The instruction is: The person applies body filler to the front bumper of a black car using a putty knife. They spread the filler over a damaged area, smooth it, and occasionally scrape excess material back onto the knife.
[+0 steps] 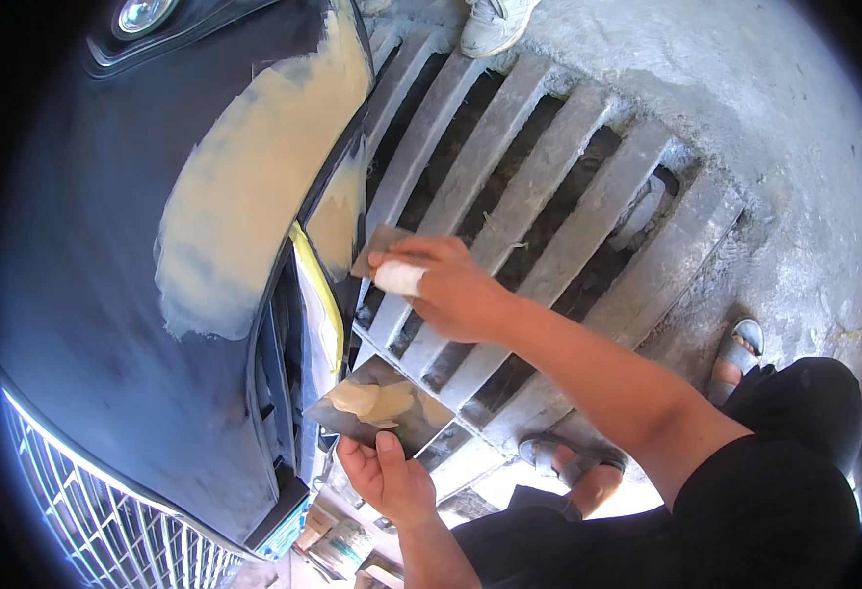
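Note:
My right hand (450,285), a white wrap round one finger, pinches a thin flat putty spreader (380,247) at the edge of a dark car body panel (87,226). A wide beige patch of filler (244,177) covers part of that panel, with a smaller patch (338,221) on the narrow strip beside the spreader. Lower down, my left hand (390,481) grips a flat mixing plate (413,432) by its near edge, thumb on top. Beige filler paste (372,401) lies in a mound on the plate.
A yellow-edged gap (321,294) opens between the panels. A chrome grille (117,501) sits at lower left, a headlight (142,14) at upper left. Slatted concrete bars (539,206) with dark gaps lie below. Another person's shoe (495,25) stands at the top. Boxes (342,545) sit at the bottom.

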`<state>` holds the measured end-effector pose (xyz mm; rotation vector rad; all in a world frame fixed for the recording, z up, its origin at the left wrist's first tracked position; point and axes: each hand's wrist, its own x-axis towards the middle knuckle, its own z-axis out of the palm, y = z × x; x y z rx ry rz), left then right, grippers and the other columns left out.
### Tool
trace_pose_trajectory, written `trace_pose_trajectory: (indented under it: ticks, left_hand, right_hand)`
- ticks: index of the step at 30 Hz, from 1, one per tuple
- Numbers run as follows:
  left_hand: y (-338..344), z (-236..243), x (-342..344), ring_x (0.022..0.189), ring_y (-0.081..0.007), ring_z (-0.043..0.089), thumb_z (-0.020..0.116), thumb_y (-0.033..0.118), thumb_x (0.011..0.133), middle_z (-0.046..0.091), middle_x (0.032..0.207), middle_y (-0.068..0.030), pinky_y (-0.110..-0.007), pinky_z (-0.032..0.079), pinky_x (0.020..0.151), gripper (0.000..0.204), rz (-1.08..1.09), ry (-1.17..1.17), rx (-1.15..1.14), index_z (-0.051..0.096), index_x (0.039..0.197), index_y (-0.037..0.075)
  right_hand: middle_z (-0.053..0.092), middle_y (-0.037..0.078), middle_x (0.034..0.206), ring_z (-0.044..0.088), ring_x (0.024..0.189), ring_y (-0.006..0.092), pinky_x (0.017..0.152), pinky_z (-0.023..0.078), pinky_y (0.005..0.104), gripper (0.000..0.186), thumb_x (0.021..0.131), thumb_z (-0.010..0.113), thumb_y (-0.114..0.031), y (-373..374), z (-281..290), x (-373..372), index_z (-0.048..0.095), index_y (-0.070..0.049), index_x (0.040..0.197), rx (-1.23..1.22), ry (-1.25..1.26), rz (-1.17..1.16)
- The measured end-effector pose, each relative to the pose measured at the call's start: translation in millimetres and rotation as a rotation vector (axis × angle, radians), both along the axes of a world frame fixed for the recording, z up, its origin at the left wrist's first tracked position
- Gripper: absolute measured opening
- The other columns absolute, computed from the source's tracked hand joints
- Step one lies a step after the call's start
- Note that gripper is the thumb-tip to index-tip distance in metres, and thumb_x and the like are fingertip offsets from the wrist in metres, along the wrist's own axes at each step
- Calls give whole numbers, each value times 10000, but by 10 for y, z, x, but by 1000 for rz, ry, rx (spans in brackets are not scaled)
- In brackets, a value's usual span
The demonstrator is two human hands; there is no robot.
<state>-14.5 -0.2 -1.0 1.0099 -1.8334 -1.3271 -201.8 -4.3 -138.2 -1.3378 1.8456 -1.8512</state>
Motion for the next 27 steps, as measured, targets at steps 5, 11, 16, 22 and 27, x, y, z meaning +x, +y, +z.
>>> trace_pose_trajectory:
  ticks: [5, 11, 16, 22, 27]
  left_hand:
    - [18, -3, 18, 1134, -204, 575, 587, 104, 971, 592, 1258, -185, -339, 437, 1012, 399, -9, 5, 1, 445, 1293, -83]
    - [4, -4, 42, 1150, -207, 576, 594, 104, 969, 594, 1267, -181, -342, 435, 1021, 403, 25, 5, 10, 447, 1298, -76]
    - [-4, -25, 27, 1152, -204, 577, 601, 105, 966, 597, 1270, -172, -341, 433, 1024, 408, 16, -1, 13, 448, 1302, -69]
    - [-10, -26, 13, 1148, -206, 580, 613, 115, 963, 599, 1265, -172, -343, 433, 1024, 420, 13, 1, 17, 446, 1302, -70]
    - [-12, -25, 4, 1144, -209, 583, 629, 138, 959, 601, 1260, -174, -347, 435, 1023, 438, 8, -8, 23, 449, 1299, -70]
  right_hand:
    - [572, 13, 1410, 484, 1289, 284, 1074, 366, 444, 467, 825, 648, 20, -100, 112, -351, 632, -127, 1267, -161, 57, -151]
    - [579, 20, 1400, 493, 1277, 281, 1067, 371, 451, 455, 821, 663, 3, -221, 155, -388, 641, -125, 1258, -180, 111, -165]
    - [582, 20, 1397, 492, 1276, 283, 1064, 372, 450, 455, 813, 658, 18, -158, 134, -304, 646, -119, 1247, -128, 86, -139]
    - [575, 19, 1410, 493, 1282, 290, 1062, 373, 457, 453, 810, 646, 30, -134, 109, -435, 645, -118, 1238, -237, 49, -166]
    - [571, 24, 1416, 485, 1293, 290, 1065, 367, 463, 475, 804, 647, 37, -270, 104, -406, 638, -129, 1249, -217, 102, -168]
